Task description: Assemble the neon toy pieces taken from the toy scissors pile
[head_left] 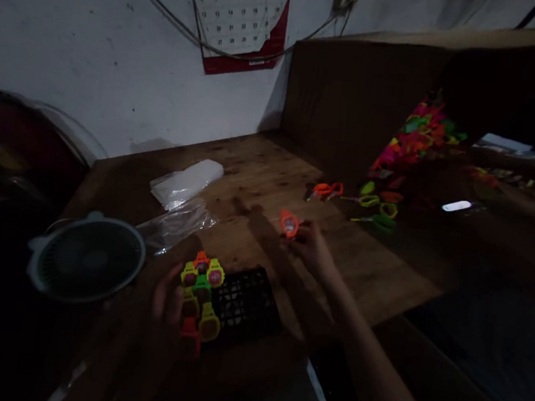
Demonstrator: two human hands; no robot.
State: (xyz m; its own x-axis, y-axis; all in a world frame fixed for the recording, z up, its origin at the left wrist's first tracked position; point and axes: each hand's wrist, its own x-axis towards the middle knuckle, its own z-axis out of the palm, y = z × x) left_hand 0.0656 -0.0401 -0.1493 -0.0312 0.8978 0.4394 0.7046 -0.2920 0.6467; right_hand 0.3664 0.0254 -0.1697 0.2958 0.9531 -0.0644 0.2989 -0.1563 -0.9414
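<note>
My right hand (309,247) pinches an orange toy watch (288,223) above the wooden table. On the left part of a black slotted tray (251,301), several toy watches in yellow, green and orange stand close together; one is a green watch (202,288). Beside that left edge is my left hand (166,301), its fingers apart and close to the watches. Deep shadow covers its palm and thumb, and whether it touches the tray is hard to see.
A round green-rimmed basket (139,244) stands at the left, near clear plastic bags (187,182). Several loose watches, including a green watch (381,222), lie right of my right hand. Behind them, a large cardboard box (346,100) stands by a bright heap of pieces (414,137).
</note>
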